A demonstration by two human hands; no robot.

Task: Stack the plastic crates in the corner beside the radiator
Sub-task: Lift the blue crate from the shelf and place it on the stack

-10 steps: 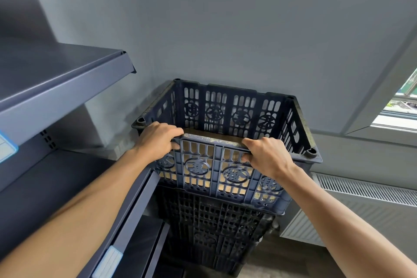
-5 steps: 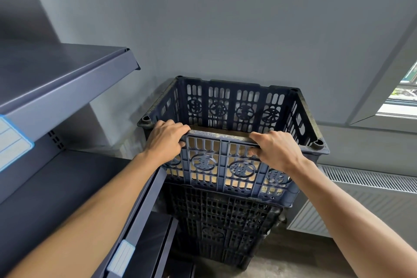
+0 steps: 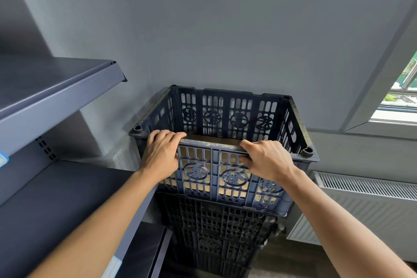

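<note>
I find the blue crate (image 3: 225, 149) seated on the dark crates (image 3: 216, 232) in the corner, between shelving (image 3: 56, 88) and radiator (image 3: 365, 201). My left hand (image 3: 161, 157) and right hand (image 3: 266, 160) grip its near rim, fingers curled over the edge. Step in hand, I judge: squaring the top crate. Next: confirm corners seat, then let go.

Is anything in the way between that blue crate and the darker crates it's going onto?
Nothing visible. The blue crate sits directly above the darker crates, with both the left hand and the right hand gripping its near rim. The contact line itself is partly hidden.
</note>
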